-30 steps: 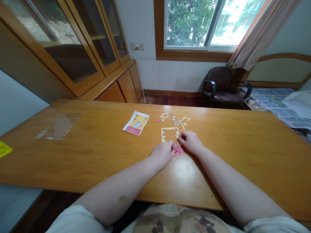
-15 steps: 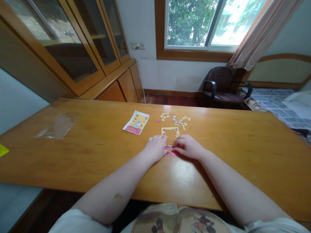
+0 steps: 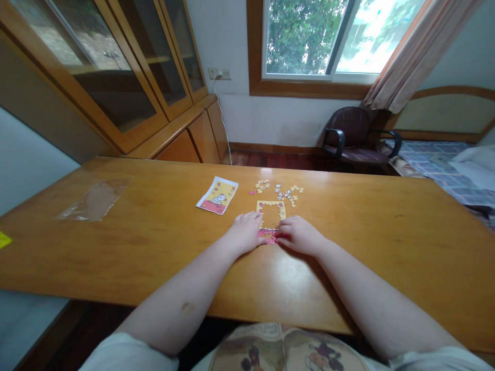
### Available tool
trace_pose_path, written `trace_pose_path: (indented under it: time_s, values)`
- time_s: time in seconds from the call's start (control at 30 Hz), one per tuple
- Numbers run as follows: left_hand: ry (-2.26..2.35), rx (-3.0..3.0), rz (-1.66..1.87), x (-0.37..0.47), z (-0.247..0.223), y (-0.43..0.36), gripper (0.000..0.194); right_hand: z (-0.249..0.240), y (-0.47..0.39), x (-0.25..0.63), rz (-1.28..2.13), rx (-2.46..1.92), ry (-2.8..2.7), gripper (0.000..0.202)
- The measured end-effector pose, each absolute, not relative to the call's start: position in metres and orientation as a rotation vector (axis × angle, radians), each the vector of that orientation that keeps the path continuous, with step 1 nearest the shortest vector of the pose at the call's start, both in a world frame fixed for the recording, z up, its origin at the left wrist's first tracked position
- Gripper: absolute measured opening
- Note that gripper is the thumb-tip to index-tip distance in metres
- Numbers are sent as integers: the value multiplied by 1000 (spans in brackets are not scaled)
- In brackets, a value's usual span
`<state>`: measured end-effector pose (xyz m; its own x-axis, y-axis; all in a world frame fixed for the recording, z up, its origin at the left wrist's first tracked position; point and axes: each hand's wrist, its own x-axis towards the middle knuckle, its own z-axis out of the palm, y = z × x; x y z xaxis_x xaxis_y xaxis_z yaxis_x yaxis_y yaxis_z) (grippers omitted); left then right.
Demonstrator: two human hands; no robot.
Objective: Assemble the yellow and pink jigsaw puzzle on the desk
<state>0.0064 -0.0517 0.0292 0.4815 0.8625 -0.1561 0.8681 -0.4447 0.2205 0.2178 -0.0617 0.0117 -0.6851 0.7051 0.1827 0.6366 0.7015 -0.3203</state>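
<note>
A partly assembled jigsaw puzzle (image 3: 271, 204) lies flat on the table, its border joined into a rectangle with the wooden tabletop showing through the middle. Yellow pieces form the top and sides, pink ones the bottom. My left hand (image 3: 244, 233) rests along its left side, fingers stretched out and thumb apart near the pink bottom. At the right side, my right hand (image 3: 302, 235) has its fingers bent, with thumb and fingertips against the puzzle's lower right edge. Its fingertips partly cover the pink pieces there. Beyond the puzzle lie loose yellow pieces (image 3: 262, 185) and loose white-patterned pieces (image 3: 285, 195).
A picture card (image 3: 218, 196) with a white animal on yellow and pink lies left of the puzzle. Farther left is a clear plastic bag (image 3: 95, 201) on the wooden table (image 3: 162, 242). Past the table stand a glass-door cabinet (image 3: 170, 111) and an armchair (image 3: 350, 131).
The puzzle has shifted slightly away from me. My left hand has slid a little left, uncovering more of its left border and pink bottom. My right hand has barely moved.
</note>
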Motion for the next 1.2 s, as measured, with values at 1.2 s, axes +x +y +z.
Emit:
trace_pose_path:
  time_s: [1.2]
  values:
    - [1473,2445,-53,6,26,-51,73,17,-70,209,316,-1033,-2656,25]
